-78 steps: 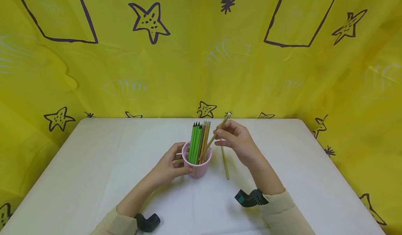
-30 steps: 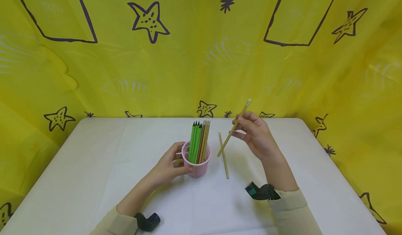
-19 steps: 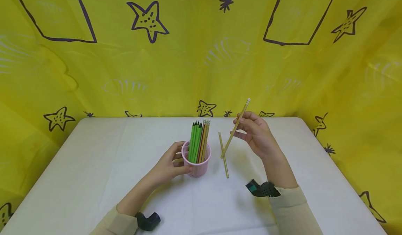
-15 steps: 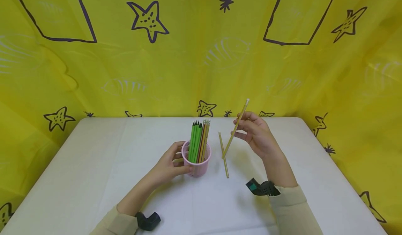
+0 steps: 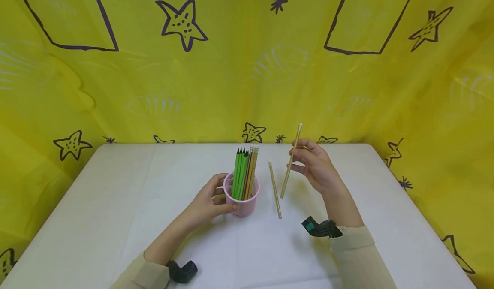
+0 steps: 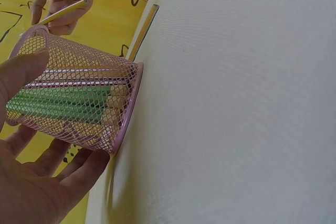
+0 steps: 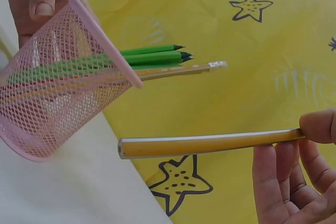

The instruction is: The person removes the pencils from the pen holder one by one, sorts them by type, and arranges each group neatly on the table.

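Yellow backdrop (image 5: 227,83) with starfish and fish drawings behind white table (image 5: 115,203). Hands apart: left hand (image 5: 204,204) wraps thumb and fingers round pink mesh cup (image 5: 245,209), upright on table; right hand (image 5: 318,167) pinches yellow pencil (image 5: 290,167), tilted, eraser end up, right of cup. Green pencils (image 5: 239,177), dark tips up, stand in cup beside eraser-topped pencils (image 5: 252,175). Loose pencil (image 5: 275,190) lies on table between cup and pinched one.

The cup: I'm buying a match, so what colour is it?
The cup is pink, clearest in the right wrist view.
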